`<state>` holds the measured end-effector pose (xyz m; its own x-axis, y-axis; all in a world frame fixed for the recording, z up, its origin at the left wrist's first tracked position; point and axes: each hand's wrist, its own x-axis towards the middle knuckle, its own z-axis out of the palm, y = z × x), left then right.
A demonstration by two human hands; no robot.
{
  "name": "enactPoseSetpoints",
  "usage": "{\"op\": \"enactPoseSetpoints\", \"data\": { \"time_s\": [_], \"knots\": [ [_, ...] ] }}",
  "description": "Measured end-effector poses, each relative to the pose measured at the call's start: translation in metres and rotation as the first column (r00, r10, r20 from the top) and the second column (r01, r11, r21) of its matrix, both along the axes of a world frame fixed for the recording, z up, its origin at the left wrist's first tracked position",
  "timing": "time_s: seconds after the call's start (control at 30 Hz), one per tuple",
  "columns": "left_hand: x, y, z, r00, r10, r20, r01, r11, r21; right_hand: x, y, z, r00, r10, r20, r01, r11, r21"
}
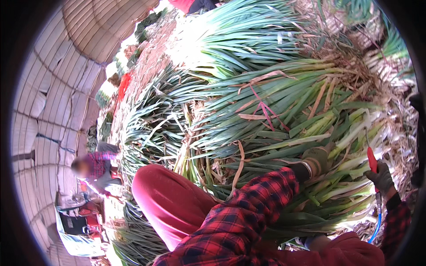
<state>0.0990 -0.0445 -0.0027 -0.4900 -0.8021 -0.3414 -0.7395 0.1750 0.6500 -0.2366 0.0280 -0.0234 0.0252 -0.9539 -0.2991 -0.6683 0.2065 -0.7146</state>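
Note:
My left hand (317, 160), in an olive work glove, is closed around stalks of long green onions (355, 133) at the near side of a big heap. The onions' pale root ends point right and their green leaves fan out to the left. At the right, my right hand (382, 178), in a dark glove, grips a red air gun (372, 160). Its thin metal nozzle points up and away, beside the white stalk ends. A blue hose (376, 228) runs down from the air gun's handle. The fingertips of my left hand are partly hidden among the leaves.
A pink tie (265, 108) lies across the heap. More onion bundles (248, 37) lie at the far side and left (155, 115). Dry husks (401, 146) litter the right. Another person (95, 168) crouches at the left near a crate (75, 224), below a curved covered wall (53, 97).

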Motion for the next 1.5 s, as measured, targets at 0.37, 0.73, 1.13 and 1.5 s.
{"op": "enactPoseSetpoints", "data": {
  "time_s": [0.37,0.73,1.13,1.5],
  "knots": [
    [-0.008,-0.007,-0.047,0.925,0.182,-0.333,-0.256,0.947,-0.195,-0.031,0.009,0.030,0.975,-0.191,0.109,0.183,0.980,0.080],
    [-0.015,-0.097,-0.031,0.992,0.114,0.061,-0.050,0.770,-0.636,0.018,0.022,0.013,0.937,-0.249,0.244,0.258,0.966,-0.006],
    [-0.012,-0.118,-0.015,0.876,-0.060,0.479,0.155,0.974,-0.163,0.052,0.040,0.027,0.929,-0.232,0.289,0.231,0.972,0.037],
    [-0.026,-0.057,0.001,0.992,-0.115,-0.058,0.121,0.984,0.127,0.041,0.091,0.017,0.881,-0.342,0.326,0.327,0.940,0.102]
  ]
}}
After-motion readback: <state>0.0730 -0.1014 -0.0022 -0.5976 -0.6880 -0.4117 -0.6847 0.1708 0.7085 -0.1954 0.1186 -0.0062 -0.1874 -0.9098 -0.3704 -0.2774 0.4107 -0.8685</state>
